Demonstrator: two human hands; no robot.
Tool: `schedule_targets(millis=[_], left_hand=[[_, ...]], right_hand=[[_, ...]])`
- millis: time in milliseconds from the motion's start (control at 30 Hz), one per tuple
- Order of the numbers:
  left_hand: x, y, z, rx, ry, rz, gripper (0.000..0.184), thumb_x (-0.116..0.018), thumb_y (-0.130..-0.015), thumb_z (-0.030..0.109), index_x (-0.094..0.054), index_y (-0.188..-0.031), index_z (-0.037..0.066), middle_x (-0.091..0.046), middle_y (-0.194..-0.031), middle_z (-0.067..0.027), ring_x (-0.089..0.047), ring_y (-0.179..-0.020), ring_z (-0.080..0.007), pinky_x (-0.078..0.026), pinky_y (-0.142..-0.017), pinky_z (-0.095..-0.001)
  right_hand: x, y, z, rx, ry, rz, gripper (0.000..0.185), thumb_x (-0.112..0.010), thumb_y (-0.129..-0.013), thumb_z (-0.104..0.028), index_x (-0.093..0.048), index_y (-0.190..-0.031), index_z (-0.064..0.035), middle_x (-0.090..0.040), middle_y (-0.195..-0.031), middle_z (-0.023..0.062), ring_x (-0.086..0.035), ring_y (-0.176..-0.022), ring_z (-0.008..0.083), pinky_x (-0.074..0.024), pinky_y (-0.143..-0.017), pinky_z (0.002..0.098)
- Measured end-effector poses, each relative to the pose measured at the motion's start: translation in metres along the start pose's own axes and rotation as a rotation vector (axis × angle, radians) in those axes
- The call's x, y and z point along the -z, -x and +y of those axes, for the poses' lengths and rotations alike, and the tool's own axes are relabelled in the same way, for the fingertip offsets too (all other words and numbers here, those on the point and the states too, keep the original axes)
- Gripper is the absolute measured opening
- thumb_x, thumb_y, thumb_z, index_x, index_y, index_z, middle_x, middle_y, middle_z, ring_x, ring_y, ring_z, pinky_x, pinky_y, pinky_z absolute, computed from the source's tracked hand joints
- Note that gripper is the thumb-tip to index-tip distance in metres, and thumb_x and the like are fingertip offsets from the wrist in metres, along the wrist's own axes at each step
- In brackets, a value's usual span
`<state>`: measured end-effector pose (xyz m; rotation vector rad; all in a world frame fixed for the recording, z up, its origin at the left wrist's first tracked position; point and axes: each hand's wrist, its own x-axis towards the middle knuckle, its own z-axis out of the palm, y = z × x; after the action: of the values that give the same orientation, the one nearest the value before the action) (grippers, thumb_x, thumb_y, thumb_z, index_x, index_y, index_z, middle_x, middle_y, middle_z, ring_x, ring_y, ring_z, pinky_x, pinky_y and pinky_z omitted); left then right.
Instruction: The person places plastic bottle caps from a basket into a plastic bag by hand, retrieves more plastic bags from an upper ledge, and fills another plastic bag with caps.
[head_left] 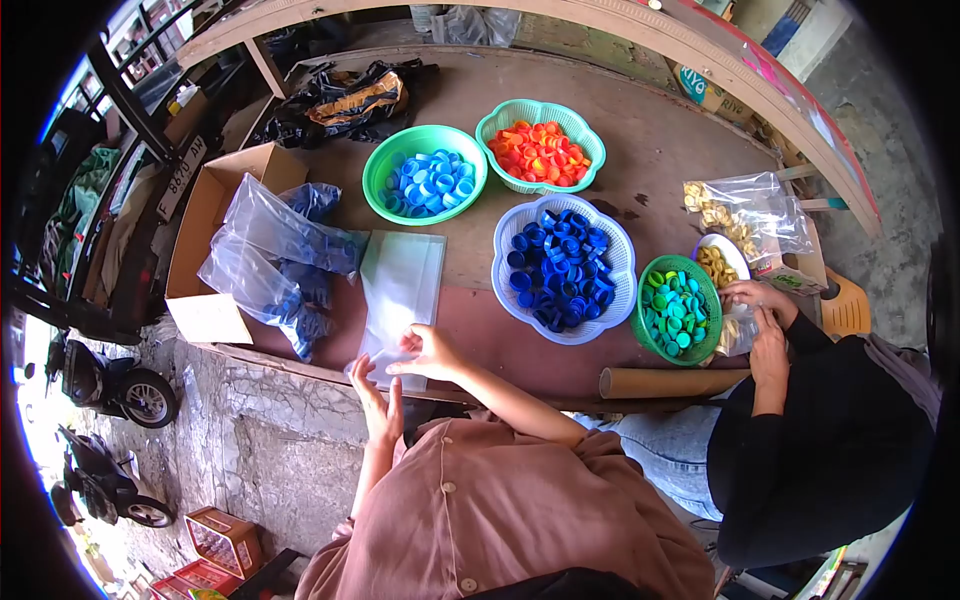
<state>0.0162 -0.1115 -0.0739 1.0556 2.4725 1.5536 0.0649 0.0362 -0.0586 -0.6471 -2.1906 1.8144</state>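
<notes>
My left hand (378, 405) and my right hand (432, 355) are close together at the table's front edge. Between their fingers is a thin clear plastic bag (385, 368), its outline hard to make out. Just beyond them lies a stack of flat clear plastic bags (405, 275). To its left, filled bags of blue caps (310, 285) rest in and over an open cardboard box (195, 235). Past the stack stands a green basin (376, 150) of light blue caps (430, 183). A lavender basket (508, 215) to the right holds dark blue caps (562, 268).
A mint basket (590, 125) holds orange caps (540, 152); a green basket (715, 300) holds teal caps (677, 312). A co-worker's hands (768, 345) work beside a white bowl (738, 255) of yellowish caps. A cardboard tube (670, 383) lies along the front edge.
</notes>
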Motion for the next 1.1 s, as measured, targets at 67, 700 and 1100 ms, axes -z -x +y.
schedule_targets(millis=[67, 700, 1100], left_hand=[[-0.005, 0.0, 0.004, 0.044, -0.022, 0.049, 0.059, -0.062, -0.074, 0.015, -0.034, -0.123, -0.001, -0.042, -0.116, -0.0197, -0.038, -0.111, -0.0327, -0.029, -0.096, -0.0429], [0.016, -0.056, 0.11, 0.224, 0.577, -0.601, 0.049, -0.062, -0.078, 0.009, -0.035, -0.119, 0.004, -0.042, -0.114, -0.0097, -0.048, -0.091, -0.0154, -0.043, -0.078, -0.0273], [-0.036, -0.054, 0.12, 0.099, 0.558, -0.596, 0.031, -0.06, -0.083, 0.006, -0.042, -0.108, -0.002, -0.055, -0.095, -0.009, -0.053, -0.092, -0.0135, -0.045, -0.079, -0.026]], right_hand=[[-0.004, -0.001, 0.014, 0.011, -0.125, -0.048, 0.019, -0.07, -0.073, -0.007, -0.059, -0.086, 0.0007, -0.062, -0.083, 0.0057, -0.058, -0.079, 0.0114, -0.0496, -0.072, 0.0247], [0.079, 0.064, -0.089, 0.722, 0.1, 0.42, 0.013, -0.066, -0.068, 0.004, -0.058, -0.077, -0.0012, -0.063, -0.086, 0.0124, -0.062, -0.075, 0.0253, -0.0482, -0.065, 0.0318], [0.092, 0.075, -0.042, 0.329, -0.007, 0.457, 0.026, -0.072, -0.062, -0.001, -0.046, -0.06, -0.0041, -0.051, -0.057, 0.0025, -0.048, -0.055, 0.0078, -0.0371, -0.049, 0.0241]])
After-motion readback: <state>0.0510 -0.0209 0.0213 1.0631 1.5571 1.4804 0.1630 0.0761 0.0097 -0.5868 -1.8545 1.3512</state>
